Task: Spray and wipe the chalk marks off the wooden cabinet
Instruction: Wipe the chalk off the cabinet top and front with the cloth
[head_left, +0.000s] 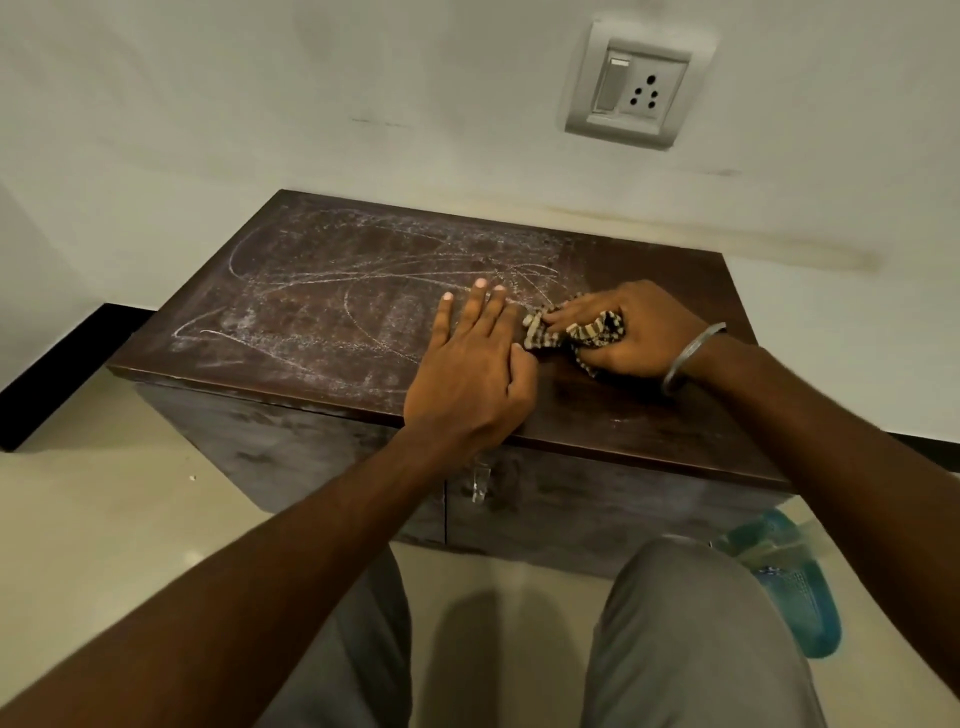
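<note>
1. Right hand (631, 332) is gripping the cloth (571, 332), bunched, near the cabinet (649, 415) top's right edge.
2. Left hand (470, 374) is lying open, bracing.
3. Chalk (332, 291) is covering the left; wiping should be overlapping and firm.

A white socket plate (640, 83) with a switch sits on the far wall (260, 104). Pale floor (104, 519) meets a black skirting (57, 384) at left. Grey trousers (691, 639) fill the near edge.

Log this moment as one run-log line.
phase: wiping | right hand: gripping striped cloth | left hand: flat on dark wooden cabinet | white chalk marks: mostly remaining
</note>
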